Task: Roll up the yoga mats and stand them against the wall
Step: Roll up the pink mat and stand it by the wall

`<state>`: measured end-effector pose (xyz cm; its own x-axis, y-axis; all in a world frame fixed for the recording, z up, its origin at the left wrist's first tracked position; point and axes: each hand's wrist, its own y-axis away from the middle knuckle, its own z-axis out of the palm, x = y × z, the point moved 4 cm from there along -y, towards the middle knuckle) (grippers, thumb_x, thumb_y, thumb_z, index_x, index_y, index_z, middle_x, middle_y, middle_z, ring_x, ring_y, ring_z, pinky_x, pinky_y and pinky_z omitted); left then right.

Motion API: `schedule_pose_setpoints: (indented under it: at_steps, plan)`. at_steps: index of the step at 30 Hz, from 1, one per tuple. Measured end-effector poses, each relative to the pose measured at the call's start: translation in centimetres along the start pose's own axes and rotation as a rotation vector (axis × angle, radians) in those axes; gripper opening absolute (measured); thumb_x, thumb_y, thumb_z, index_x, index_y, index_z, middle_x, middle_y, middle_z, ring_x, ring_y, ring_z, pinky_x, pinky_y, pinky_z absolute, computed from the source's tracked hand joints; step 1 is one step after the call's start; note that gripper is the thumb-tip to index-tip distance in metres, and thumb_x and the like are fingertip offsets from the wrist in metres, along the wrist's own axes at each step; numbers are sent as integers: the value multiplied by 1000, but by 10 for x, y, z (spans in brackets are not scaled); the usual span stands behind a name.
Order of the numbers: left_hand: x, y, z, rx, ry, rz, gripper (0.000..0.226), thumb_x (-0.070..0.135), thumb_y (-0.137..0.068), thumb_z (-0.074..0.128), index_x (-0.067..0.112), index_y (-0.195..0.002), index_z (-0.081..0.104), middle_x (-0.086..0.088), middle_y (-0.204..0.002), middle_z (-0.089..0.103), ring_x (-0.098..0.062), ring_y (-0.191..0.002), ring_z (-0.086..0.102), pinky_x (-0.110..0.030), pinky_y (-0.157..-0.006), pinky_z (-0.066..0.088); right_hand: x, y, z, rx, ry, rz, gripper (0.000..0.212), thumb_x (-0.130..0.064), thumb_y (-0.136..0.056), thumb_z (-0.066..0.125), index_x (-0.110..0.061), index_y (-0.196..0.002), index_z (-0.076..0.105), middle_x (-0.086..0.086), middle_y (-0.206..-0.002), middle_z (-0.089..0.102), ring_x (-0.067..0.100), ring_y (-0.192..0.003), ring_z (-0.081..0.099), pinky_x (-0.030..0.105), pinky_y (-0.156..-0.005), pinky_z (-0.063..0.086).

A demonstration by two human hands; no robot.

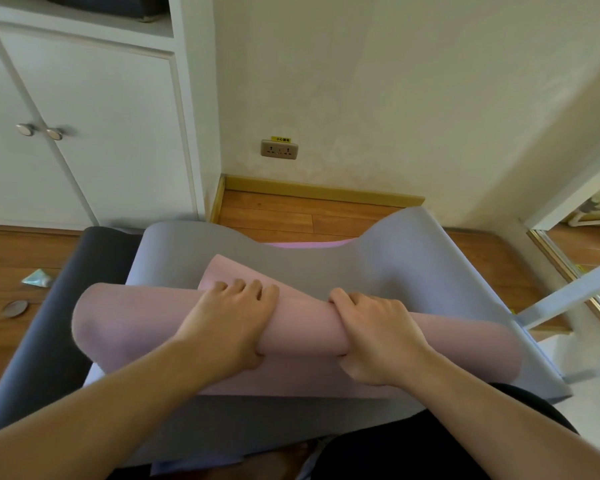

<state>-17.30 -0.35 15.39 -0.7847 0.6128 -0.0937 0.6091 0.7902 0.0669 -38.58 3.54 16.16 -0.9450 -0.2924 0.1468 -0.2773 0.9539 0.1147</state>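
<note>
Two bare forearms reached forward from the bottom edge, above a dark-clothed knee at lower right. The left hand point(227, 323) lay across the pink roll point(298, 336), fingers over its top and thumb tucked beneath, its grip closed on the roll. Just beside it, the right hand point(378, 337) wrapped the same roll, grip closed, knuckles up. The roll lay crosswise on the grey mat point(413, 268), whose unrolled part ran ahead with both far corners curling upward and a pink underside showing between them. A dark mat point(59, 306) lay under it to the left. Farther on was the wooden floor point(291, 216), a small foil packet point(37, 278) at left, then the white cabinet point(94, 133) and the wall point(395, 98) with a socket point(279, 149).
</note>
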Motion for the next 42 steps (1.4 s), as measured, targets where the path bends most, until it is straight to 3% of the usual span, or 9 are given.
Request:
schedule_pose_setpoints:
  at_steps: [6,10,14,21,27,31,36,39,42]
  plan:
    - [-19,-3,-13,-82,187,-113,70,64,-64,74,38,-123,47,10,-115,64,-19,-102,64,-36,-71,41,-6,-1,-3,105,92,-2,101,-49,-58,87,-15,-143,44,7,-118,62,33,-102,60,46,-90,53]
    - [-22,3,-14,-113,200,-85,77,68,-63,74,39,-129,48,11,-117,64,-17,-103,63,-35,-76,49,-12,-2,0,119,95,-27,79,-40,-53,85,-16,-121,52,6,-96,63,31,-79,61,41,-68,51]
    - [-7,4,-5,51,34,-15,77,60,-64,75,26,-129,52,3,-117,64,-25,-103,61,-41,-86,51,-10,-2,-8,83,44,5,59,-38,-56,76,-20,-105,49,2,-84,61,30,-69,61,36,-57,47]
    - [-19,3,-16,-106,256,-103,71,63,-63,77,37,-124,52,9,-114,66,-18,-94,61,-36,-78,50,-15,3,-10,102,132,0,102,-55,-53,89,-17,-137,46,9,-116,58,32,-96,59,47,-85,53]
    - [-16,6,-17,-33,152,-47,74,66,-67,71,34,-130,49,9,-118,63,-19,-105,61,-37,-84,47,-15,-3,-6,95,88,-12,74,-39,-49,83,-17,-112,51,5,-87,62,31,-69,61,38,-60,49]
    - [-4,0,-7,66,-7,-29,74,55,-70,73,22,-132,49,-1,-125,61,-27,-109,59,-42,-94,47,-12,-2,-7,96,45,36,63,-41,-55,76,-19,-107,49,3,-87,59,31,-71,61,37,-58,46]
    - [-15,2,-14,-39,179,-30,66,59,-67,71,33,-124,52,9,-112,64,-19,-98,61,-35,-77,45,-15,2,-4,68,94,7,108,-65,-49,91,-18,-135,46,5,-109,63,31,-89,64,44,-78,55]
    - [-18,5,-18,-98,225,-39,67,62,-65,72,39,-125,51,12,-110,65,-13,-90,57,-31,-72,44,-18,2,-2,82,90,-28,88,-53,-56,87,-21,-127,46,2,-99,64,31,-80,65,41,-68,52]
    - [-13,5,-19,-18,187,-29,76,63,-66,72,34,-133,49,10,-121,61,-16,-105,59,-33,-87,49,-14,-1,-7,76,63,-16,66,-39,-56,79,-22,-112,49,1,-87,63,30,-70,62,36,-58,47]
